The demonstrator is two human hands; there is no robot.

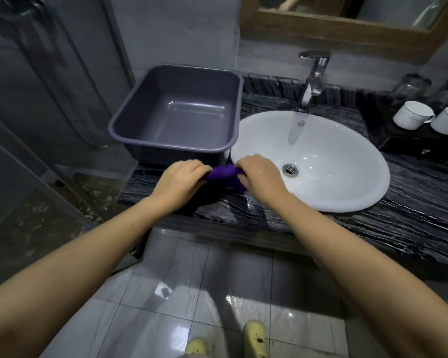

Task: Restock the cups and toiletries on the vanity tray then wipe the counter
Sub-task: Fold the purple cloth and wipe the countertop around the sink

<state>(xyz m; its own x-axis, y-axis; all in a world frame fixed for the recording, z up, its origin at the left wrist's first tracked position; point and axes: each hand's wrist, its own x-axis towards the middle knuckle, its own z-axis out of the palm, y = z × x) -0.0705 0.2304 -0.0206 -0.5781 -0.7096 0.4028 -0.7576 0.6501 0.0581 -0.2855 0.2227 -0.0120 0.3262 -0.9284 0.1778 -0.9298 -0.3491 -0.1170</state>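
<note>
A purple cloth (pixel 224 174) lies bunched on the dark marble counter (pixel 411 218), just left of the white sink basin (pixel 347 177). My left hand (pixel 183 180) grips its left end and my right hand (pixel 260 177) grips its right end, both with fingers curled into the fabric. At the far right a dark vanity tray (pixel 398 144) holds two white mugs (pixel 411 115) lying tilted and two clear glass jars (pixel 411 85) behind them.
An empty grey plastic tub (pixel 140 125) stands on the counter's left end, behind my left hand. A chrome faucet (pixel 312 81) rises behind the basin. A wood-framed mirror (pixel 347 24) hangs above. A glass shower wall lies to the left; wet floor tiles below.
</note>
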